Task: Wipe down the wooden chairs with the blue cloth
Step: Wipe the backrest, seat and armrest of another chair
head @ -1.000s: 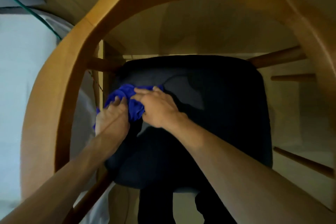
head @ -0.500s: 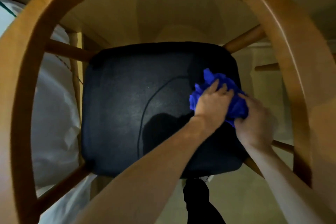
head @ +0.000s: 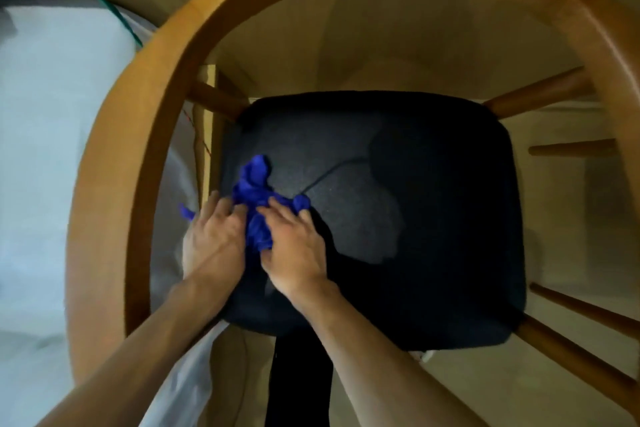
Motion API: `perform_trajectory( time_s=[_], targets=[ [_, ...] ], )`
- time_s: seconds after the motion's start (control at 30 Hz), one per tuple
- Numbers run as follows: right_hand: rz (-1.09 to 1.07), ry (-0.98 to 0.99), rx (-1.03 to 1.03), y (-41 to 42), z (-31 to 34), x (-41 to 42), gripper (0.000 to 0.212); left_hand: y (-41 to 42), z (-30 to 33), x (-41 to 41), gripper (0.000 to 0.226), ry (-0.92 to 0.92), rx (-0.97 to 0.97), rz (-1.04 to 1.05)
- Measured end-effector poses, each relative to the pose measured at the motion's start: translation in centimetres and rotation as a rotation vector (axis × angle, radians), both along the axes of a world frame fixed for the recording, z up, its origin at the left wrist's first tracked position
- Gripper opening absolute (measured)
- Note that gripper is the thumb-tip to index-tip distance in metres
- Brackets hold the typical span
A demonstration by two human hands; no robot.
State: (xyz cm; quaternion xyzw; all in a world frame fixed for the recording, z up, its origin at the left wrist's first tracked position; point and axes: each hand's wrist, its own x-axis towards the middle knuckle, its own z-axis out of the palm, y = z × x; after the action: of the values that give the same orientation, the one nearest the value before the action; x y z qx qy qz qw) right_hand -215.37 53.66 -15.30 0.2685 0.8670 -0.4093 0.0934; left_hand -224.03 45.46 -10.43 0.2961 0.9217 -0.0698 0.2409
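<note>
Head view, chair: a wooden chair (head: 114, 184) seen from above, its curved rail ringing a dark seat pad (head: 398, 218); spindles join rail and seat.
Head view, cloth: the blue cloth (head: 258, 199) lies bunched on the left part of the seat pad, near its left edge, one corner trailing over that edge.
Head view, left hand: the left hand (head: 214, 239) lies palm down on the cloth's left side, fingers fairly straight and pressing; probably to hold the bunch flat against the pad.
Head view, right hand: the right hand (head: 294, 246) presses the cloth's right side, fingers extended over it, not pinching.
Head view, purpose: two hands side by side likely spread pressure across the wad.
Head view, surroundings: pale sheeting (head: 52, 149) lies left of the chair.
Head view, progress: the wooden rail appears yet to be wiped.
</note>
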Motion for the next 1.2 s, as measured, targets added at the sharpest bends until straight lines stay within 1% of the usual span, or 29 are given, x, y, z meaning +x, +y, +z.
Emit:
perform_trajectory(
  time_s=[0.07, 0.1, 0.13, 0.2, 0.23, 0.3, 0.33, 0.4, 0.5, 0.53, 0.6, 0.67, 0.77, 0.8, 0.87, 0.93, 0.97, 1.0, 1.07, 1.13, 1.2],
  targets=[
    [0.189, -0.012, -0.003, -0.6, -0.2, -0.5, 0.067, -2.5, 0.2, 0.6, 0.046, 0.006, -0.013, 0.037],
    [0.256, -0.020, -0.013, 0.0, -0.2, -0.5, 0.067, -3.0, 0.0, 0.8, 0.046, 0.015, 0.003, 0.020],
    [0.303, -0.024, -0.029, 0.9, -0.2, -0.3, 0.064, -2.9, -0.2, 1.0, 0.047, 0.022, 0.023, -0.032],
    [0.337, -0.010, -0.046, 3.6, 0.1, 0.7, 0.056, -1.3, -1.0, 1.5, 0.057, -0.008, 0.070, -0.167],
    [0.325, -0.001, -0.033, 5.1, 0.3, 1.7, 0.054, -0.2, -1.3, 2.0, 0.059, -0.050, 0.094, -0.196],
    [0.282, -0.004, 0.036, 7.8, 0.6, 4.6, 0.056, 2.2, -2.0, 3.8, 0.049, -0.124, 0.151, -0.204],
    [0.259, -0.018, 0.074, 8.9, 0.8, 6.3, 0.059, 3.3, -2.2, 5.1, 0.045, -0.123, 0.169, -0.219],
    [0.190, -0.069, 0.131, 10.6, 1.1, 10.1, 0.063, 5.2, -2.6, 8.4, 0.044, -0.099, 0.193, -0.274],
    [0.072, -0.168, 0.172, 11.6, 1.8, 16.3, 0.063, 7.4, -2.6, 13.6, 0.041, -0.084, 0.273, -0.420],
    [0.044, -0.188, 0.180, 11.6, 2.3, 18.1, 0.061, 7.8, -2.4, 14.8, 0.043, -0.062, 0.296, -0.471],
    [0.029, -0.204, 0.224, 11.8, 3.9, 20.3, 0.057, 8.6, -1.2, 16.2, 0.053, -0.032, 0.292, -0.522],
    [0.045, -0.174, 0.289, 13.0, 6.2, 20.6, 0.058, 9.6, 0.6, 16.3, 0.058, 0.008, 0.334, -0.473],
    [0.059, -0.071, 0.348, 15.4, 11.5, 18.8, 0.058, 11.1, 5.0, 14.6, 0.051, 0.052, 0.465, -0.281],
    [0.057, -0.030, 0.360, 16.1, 13.5, 18.2, 0.057, 11.3, 6.7, 13.7, 0.054, 0.054, 0.470, -0.246],
    [0.076, 0.037, 0.350, 17.1, 17.1, 17.2, 0.051, 11.2, 9.8, 12.1, 0.060, 0.029, 0.421, -0.208],
    [0.133, 0.076, 0.279, 17.9, 20.3, 16.7, 0.042, 10.5, 12.4, 10.9, 0.057, -0.018, 0.376, -0.163],
    [0.166, 0.072, 0.246, 18.2, 21.7, 16.6, 0.041, 10.0, 13.6, 10.6, 0.054, -0.042, 0.371, -0.147],
    [0.197, 0.052, 0.240, 18.5, 23.0, 16.5, 0.046, 9.6, 14.7, 10.4, 0.052, -0.065, 0.387, -0.130],
    [0.235, 0.002, 0.274, 18.7, 25.0, 16.4, 0.062, 8.7, 16.7, 10.4, 0.050, -0.099, 0.455, -0.102],
    [0.251, -0.025, 0.268, 18.4, 26.6, 16.4, 0.075, 7.7, 18.6, 10.2, 0.052, -0.141, 0.521, -0.124],
    [0.260, -0.058, 0.252, 17.9, 27.7, 16.4, 0.081, 6.8, 20.4, 9.6, 0.050, -0.218, 0.598, -0.134]
  ],
)
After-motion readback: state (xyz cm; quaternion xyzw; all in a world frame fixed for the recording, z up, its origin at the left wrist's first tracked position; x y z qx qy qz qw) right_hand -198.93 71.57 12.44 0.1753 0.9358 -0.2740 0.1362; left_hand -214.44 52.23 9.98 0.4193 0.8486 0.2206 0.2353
